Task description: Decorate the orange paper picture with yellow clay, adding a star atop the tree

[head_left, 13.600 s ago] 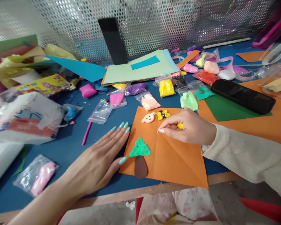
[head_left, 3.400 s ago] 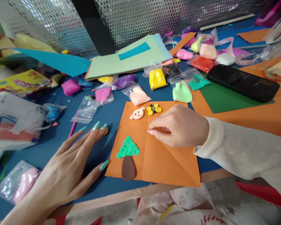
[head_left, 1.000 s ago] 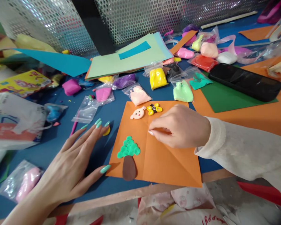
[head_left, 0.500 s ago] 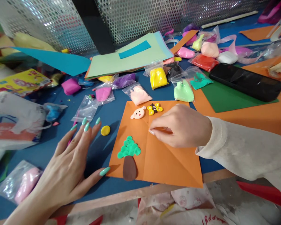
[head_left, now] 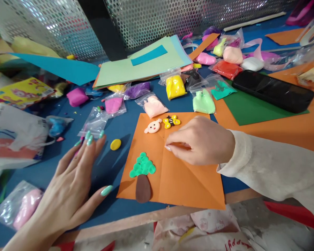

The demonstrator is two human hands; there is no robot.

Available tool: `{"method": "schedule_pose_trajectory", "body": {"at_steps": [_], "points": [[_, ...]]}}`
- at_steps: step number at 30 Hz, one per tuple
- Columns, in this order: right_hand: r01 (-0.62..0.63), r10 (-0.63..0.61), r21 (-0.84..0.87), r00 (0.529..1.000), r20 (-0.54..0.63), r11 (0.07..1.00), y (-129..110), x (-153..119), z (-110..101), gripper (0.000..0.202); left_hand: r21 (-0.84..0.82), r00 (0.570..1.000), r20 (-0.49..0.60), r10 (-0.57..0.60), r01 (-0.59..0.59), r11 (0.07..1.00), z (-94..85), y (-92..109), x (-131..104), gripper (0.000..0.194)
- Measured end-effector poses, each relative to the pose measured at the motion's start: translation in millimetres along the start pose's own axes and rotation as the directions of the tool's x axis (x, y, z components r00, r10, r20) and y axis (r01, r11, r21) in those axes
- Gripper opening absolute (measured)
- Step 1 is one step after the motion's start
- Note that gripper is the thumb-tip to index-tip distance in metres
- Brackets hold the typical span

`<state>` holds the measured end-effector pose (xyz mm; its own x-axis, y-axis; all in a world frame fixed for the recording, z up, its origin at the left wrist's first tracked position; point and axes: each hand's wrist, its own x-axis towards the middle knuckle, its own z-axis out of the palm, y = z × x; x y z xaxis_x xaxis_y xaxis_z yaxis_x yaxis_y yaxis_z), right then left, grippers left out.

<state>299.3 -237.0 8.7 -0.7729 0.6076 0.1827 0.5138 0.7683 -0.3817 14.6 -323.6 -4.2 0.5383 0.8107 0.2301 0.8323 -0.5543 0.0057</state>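
Observation:
My left hand [head_left: 70, 184] lies spread, palm down, on the blue table left of the orange paper [head_left: 183, 184]; a thin magenta stick shows partly under its fingers. Near its fingertips is a yellow disc [head_left: 115, 144]. My right hand [head_left: 200, 141] is over the paper, thumb and index fingertip pinched together; what they hold, if anything, is too small to tell. A pale pink face [head_left: 153, 126] and a yellow-and-black butterfly [head_left: 171, 121] are near the paper's top edge. On its left half, a green clay treetop [head_left: 142, 165] sits above a brown trunk [head_left: 143, 188].
Bagged clay, including yellow [head_left: 175, 87], light green [head_left: 203, 101] and pale pink [head_left: 154, 106], lies behind the paper. A black phone [head_left: 273, 91] rests on green paper at the right. Stacked sheets [head_left: 143, 66] lie at the back; a white bag [head_left: 14, 139] stands at the left.
My left hand has shifted left, and its thumb is now apart from the orange paper's edge. The right hand keeps its pinch over the paper. The whole view has shifted slightly.

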Motion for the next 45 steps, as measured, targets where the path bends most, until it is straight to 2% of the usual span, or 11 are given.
{"method": "schedule_pose_trajectory", "body": {"at_steps": [6, 11, 16, 18, 21, 23, 28, 34, 37, 42, 45], "points": [[0.007, -0.006, 0.009, 1.000, -0.025, 1.000, 0.0, -1.4, -0.5, 0.021, 0.070, 0.998, 0.033, 0.050, -0.052, 0.996, 1.7, -6.3, -1.3, 0.070], [0.013, -0.013, 0.009, 1.000, -0.025, 1.000, 0.6, -1.1, -0.1, 0.020, 0.055, 1.000, 0.006, 0.008, -0.009, 0.998, 3.4, -4.6, 0.5, 0.072], [0.003, -0.003, 0.005, 1.000, -0.005, 1.000, 0.7, -0.9, -0.4, 0.020, 0.094, 0.988, 0.047, 0.147, -0.151, 0.984, 2.1, -4.2, 3.3, 0.070], [0.000, 0.000, 0.003, 1.000, -0.003, 1.000, 0.6, -0.9, -0.6, 0.019, 0.093, 0.992, 0.039, 0.117, -0.120, 0.988, 1.1, -2.6, 3.6, 0.071], [0.007, -0.007, 0.005, 1.000, -0.013, 1.000, 0.5, -0.8, -0.5, 0.019, 0.064, 1.000, 0.003, -0.024, 0.024, 0.998, 1.3, 1.0, 3.2, 0.074], [0.012, -0.011, 0.007, 1.000, -0.021, 1.000, 0.5, -0.8, -0.2, 0.020, 0.051, 0.997, 0.010, -0.072, 0.072, 0.996, 2.2, 2.0, 2.9, 0.075], [0.014, -0.013, 0.021, 1.000, -0.028, 1.000, 0.8, -1.4, -0.1, 0.020, 0.029, 0.996, 0.087, 0.018, -0.021, 0.999, 3.4, -3.1, 4.1, 0.064], [0.009, -0.008, 0.021, 1.000, -0.028, 1.000, 1.4, -1.3, 0.4, 0.020, 0.011, 0.996, 0.018, 0.086, -0.087, 0.996, 1.8, -4.7, 6.3, 0.065], [0.002, -0.002, 0.016, 1.000, -0.024, 1.000, 1.1, -1.5, 0.4, 0.019, -0.001, 0.988, 0.036, 0.148, -0.148, 0.989, 1.7, -4.4, 7.3, 0.065], [0.001, 0.000, 0.008, 1.000, -0.015, 1.000, 0.5, -1.7, 0.0, 0.020, 0.004, 0.993, -0.015, 0.118, -0.118, 0.993, 1.7, -4.6, 7.9, 0.068], [0.005, -0.005, 0.011, 1.000, -0.025, 1.000, 0.5, -1.7, 0.1, 0.020, 0.006, 0.990, 0.021, 0.143, -0.143, 0.990, 0.9, -5.0, 7.6, 0.066]]}}
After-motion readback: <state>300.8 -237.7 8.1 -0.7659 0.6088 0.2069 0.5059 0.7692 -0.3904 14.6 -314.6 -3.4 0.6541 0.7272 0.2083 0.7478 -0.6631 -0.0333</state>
